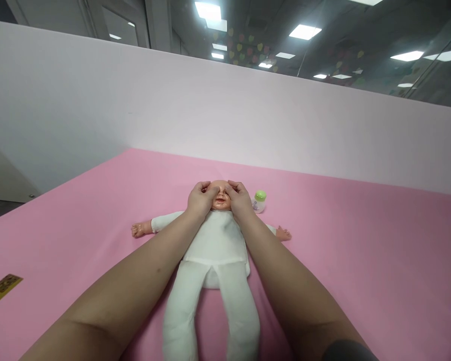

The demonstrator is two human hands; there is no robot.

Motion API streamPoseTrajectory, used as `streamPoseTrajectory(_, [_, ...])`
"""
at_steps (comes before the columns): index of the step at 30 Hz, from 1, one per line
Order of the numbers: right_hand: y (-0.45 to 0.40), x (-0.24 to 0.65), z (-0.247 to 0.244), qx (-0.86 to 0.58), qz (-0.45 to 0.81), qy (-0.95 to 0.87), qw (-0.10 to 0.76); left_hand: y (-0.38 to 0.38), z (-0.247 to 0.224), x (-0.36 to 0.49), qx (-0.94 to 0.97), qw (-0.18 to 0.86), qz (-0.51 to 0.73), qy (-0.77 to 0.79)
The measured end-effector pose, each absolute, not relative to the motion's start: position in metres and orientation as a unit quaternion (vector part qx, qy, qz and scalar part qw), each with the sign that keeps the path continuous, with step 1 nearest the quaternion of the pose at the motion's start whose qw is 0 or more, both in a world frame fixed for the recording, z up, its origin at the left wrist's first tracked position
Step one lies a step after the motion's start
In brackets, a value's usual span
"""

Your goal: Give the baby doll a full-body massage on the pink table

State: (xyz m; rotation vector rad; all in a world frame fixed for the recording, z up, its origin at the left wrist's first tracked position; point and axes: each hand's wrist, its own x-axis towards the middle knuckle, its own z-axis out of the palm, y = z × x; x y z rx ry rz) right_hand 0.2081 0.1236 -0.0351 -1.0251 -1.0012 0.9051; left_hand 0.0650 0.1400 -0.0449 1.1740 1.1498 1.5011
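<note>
A baby doll (218, 238) with a white cloth body lies on its back on the pink surface, its head away from me and its arms spread. My left hand (202, 199) is at the left side of the doll's head, thumb on the face near one eye and fingers curled round the side. On the opposite side, my right hand (239, 198) cups the head in the same way, its thumb beside the nose. The doll's mouth and chin show between my hands. Close to my right hand stands a small jar (259, 201) with a green lid.
The pink surface (353, 250) reaches back to a low white wall (248, 120). A yellow label (3, 291) with a dark printed code lies at the left edge. Dark glass above the wall reflects ceiling lights.
</note>
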Motion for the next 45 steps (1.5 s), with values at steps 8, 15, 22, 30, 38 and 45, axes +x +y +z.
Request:
streamPoseTrajectory(8, [0.126, 0.213, -0.036, -0.416, 0.484, -0.392, 0.662, 0.150, -0.052, 0.065, 0.434, 0.485, 0.601, 0.464])
streamPoseTrajectory(15, [0.120, 0.213, -0.036, -0.419, 0.449, -0.450, 0.648, 0.144, -0.047, 0.064, 0.452, 0.470, 0.610, 0.451])
streamPoseTrajectory(22, [0.121, 0.210, -0.034, -0.485, 0.359, -0.496, 0.624, 0.138, -0.042, 0.064, 0.481, 0.443, 0.587, 0.477])
streamPoseTrajectory(30, [0.133, 0.215, -0.044, -0.456, 0.418, -0.447, 0.646, 0.146, -0.045, 0.066, 0.479, 0.414, 0.606, 0.482])
streamPoseTrajectory(38, [0.126, 0.223, -0.043, -0.408, 0.488, -0.445, 0.631, 0.144, -0.046, 0.064, 0.459, 0.449, 0.613, 0.460])
streamPoseTrajectory(45, [0.121, 0.219, -0.038, -0.450, 0.417, -0.486, 0.622, 0.137, -0.039, 0.062, 0.513, 0.411, 0.568, 0.496])
